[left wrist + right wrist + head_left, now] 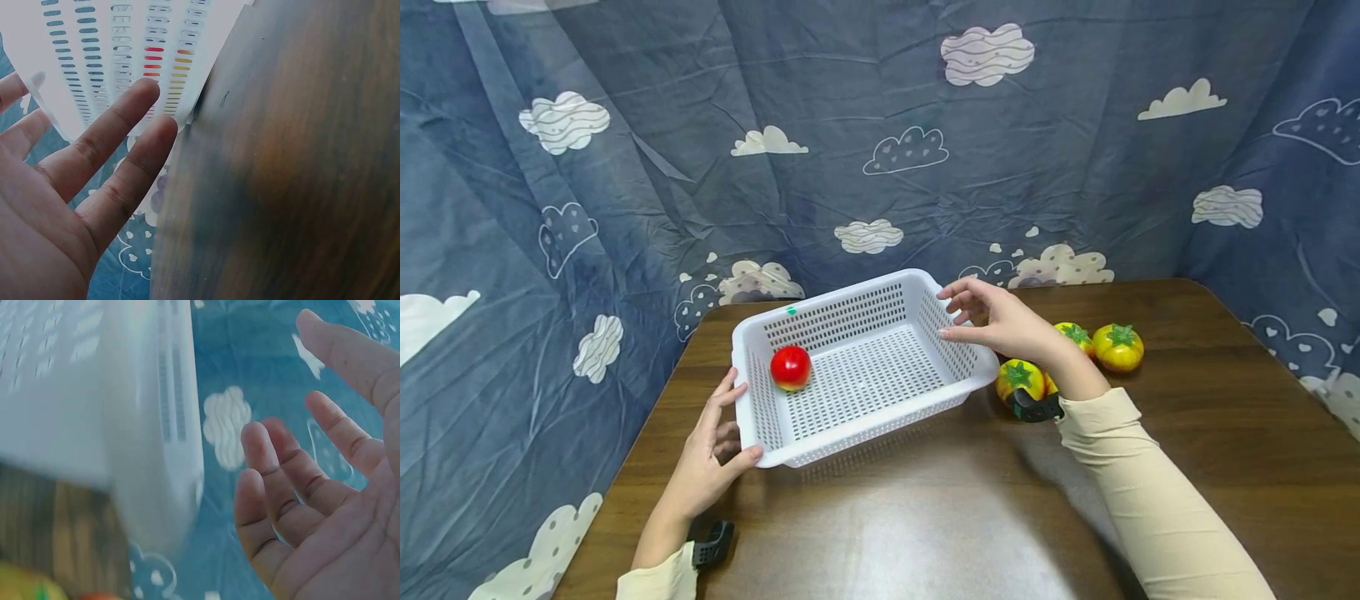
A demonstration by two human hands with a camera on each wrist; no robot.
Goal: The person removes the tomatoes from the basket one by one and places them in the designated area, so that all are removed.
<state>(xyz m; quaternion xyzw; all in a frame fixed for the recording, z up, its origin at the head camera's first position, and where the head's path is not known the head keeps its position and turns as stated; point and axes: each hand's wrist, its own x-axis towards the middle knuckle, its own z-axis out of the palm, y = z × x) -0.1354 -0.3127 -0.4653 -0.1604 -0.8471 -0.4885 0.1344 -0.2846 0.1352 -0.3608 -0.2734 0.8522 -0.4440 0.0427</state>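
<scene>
A white slotted plastic basket (880, 421) stands at an angle on the table, with one red round toy fruit (790, 368) inside near its left end. At that end my left hand (707, 450) rests its thumb and fingertips on the rim, its fingers spread. In the left wrist view, two straight fingers (119, 137) reach along the slotted side wall, and red shows through the slots. Beside the right end is my right hand (1000, 321), its fingers loosely bent. In the right wrist view this hand stands apart from the basket rim (150, 425) and holds nothing.
Several yellow-red toy fruits with green leaf tops (1117, 346) sit right of the basket, some partly behind the right wrist. The brown wooden table (880, 533) ends at a blue cloud-print curtain (820, 200) behind and along both sides.
</scene>
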